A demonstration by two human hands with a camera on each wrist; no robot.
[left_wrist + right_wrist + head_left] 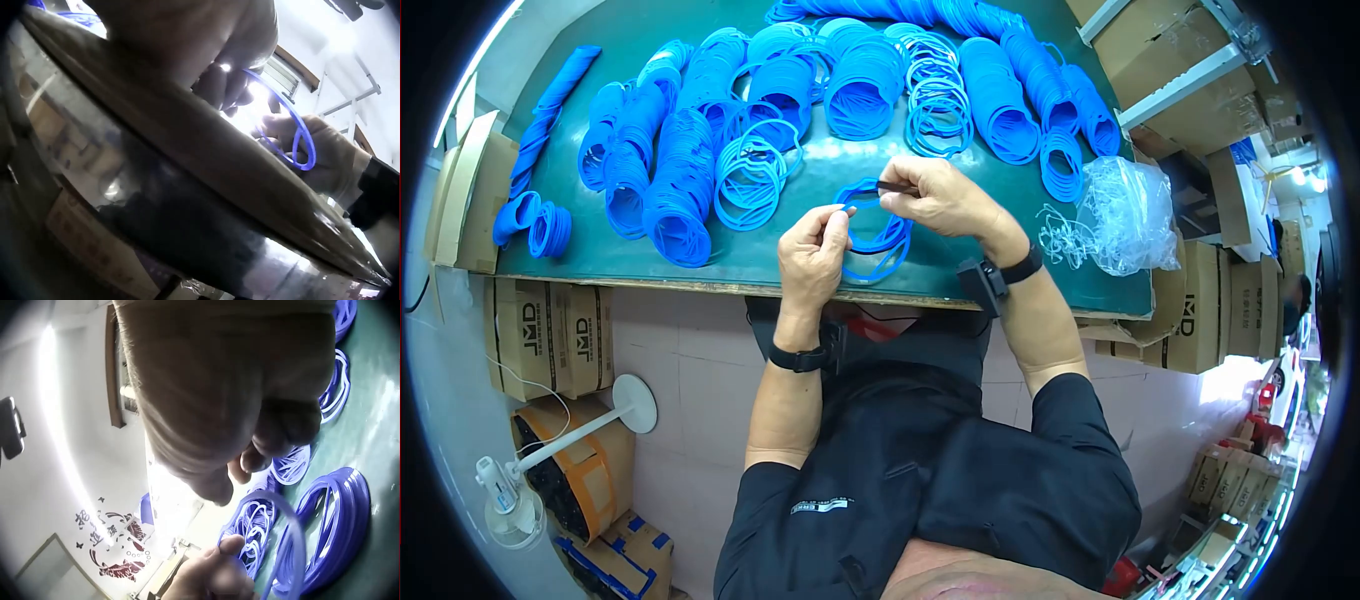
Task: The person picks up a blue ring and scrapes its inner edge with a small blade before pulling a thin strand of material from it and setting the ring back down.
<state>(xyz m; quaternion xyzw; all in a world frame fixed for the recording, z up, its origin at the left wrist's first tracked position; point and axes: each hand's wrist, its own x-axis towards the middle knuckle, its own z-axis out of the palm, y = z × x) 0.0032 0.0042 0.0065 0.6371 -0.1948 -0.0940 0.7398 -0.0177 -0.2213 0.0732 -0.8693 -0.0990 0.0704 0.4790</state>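
Note:
Near the table's front edge, my left hand (pixel 810 255) pinches a thin blue ring (pixel 307 150) between thumb and forefinger. My right hand (pixel 948 200) is just to the right and farther in, its fingers curled around a thin dark strip (pixel 892 187) whose tip points toward the left hand. The blue ring loops between the two hands in the left wrist view. Under them, a loose bundle of blue rings (pixel 888 268) lies on the green table (pixel 1000 265). In the right wrist view my palm hides part of the right fingertips.
Long stacks of blue rings (pixel 865 90) cover the back and left of the table. Looser rings (pixel 750 190) lie left of my hands. A clear plastic bag (pixel 1130 215) sits at the right edge. Cardboard boxes (pixel 550 335) stand under the table.

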